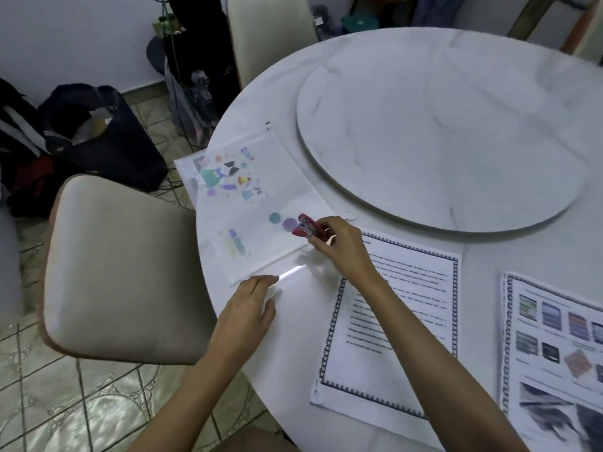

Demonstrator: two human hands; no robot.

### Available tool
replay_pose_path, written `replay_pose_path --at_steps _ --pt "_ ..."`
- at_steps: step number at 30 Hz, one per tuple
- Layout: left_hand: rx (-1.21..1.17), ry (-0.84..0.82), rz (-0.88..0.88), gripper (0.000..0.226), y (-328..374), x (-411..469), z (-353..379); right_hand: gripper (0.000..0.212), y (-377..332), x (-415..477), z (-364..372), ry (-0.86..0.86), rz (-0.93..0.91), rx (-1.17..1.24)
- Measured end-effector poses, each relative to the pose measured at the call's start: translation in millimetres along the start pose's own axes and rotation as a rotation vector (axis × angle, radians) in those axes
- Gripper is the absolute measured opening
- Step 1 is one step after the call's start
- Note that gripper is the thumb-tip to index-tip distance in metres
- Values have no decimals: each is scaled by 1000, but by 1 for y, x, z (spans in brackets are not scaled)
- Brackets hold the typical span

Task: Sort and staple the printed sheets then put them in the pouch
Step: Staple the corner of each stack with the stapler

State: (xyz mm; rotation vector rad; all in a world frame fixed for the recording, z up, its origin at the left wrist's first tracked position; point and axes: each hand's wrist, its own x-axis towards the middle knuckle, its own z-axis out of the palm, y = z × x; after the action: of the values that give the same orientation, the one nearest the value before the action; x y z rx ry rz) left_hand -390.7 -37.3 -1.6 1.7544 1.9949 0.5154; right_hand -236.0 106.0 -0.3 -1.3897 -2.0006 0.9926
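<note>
My right hand (339,246) grips a small red stapler (306,228) just above the table, over the near corner of a clear zip pouch (261,197) printed with colourful stickers. My left hand (249,308) lies flat, fingers together, on a blank white sheet (293,321) at the table's left edge. Beside it to the right lies a text sheet with a dark patterned border (391,321). Further right sits a stack of sheets with colour pictures (554,347).
The round white marble table (489,249) carries a raised turntable disc (440,132) in its middle. A beige chair (120,272) stands close at the left, another (270,34) at the back. Dark bags (98,138) and cables lie on the tiled floor.
</note>
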Motion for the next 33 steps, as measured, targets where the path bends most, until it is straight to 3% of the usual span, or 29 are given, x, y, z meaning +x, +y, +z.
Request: replay_pose_path --at_steps 9,20,27,33 --pt "-68 -55 215 35 88 -3 60 27 81 -122 -118 314 203 5" --pt "-70 -179 316 38 209 -32 137 23 190 -260 -261 579 434 -134" --pt "-74 -211 266 37 266 -42 184 25 251 -311 -309 657 584 -145" --pt "-207 -136 122 35 295 -33 199 22 278 -321 -318 575 588 -207"
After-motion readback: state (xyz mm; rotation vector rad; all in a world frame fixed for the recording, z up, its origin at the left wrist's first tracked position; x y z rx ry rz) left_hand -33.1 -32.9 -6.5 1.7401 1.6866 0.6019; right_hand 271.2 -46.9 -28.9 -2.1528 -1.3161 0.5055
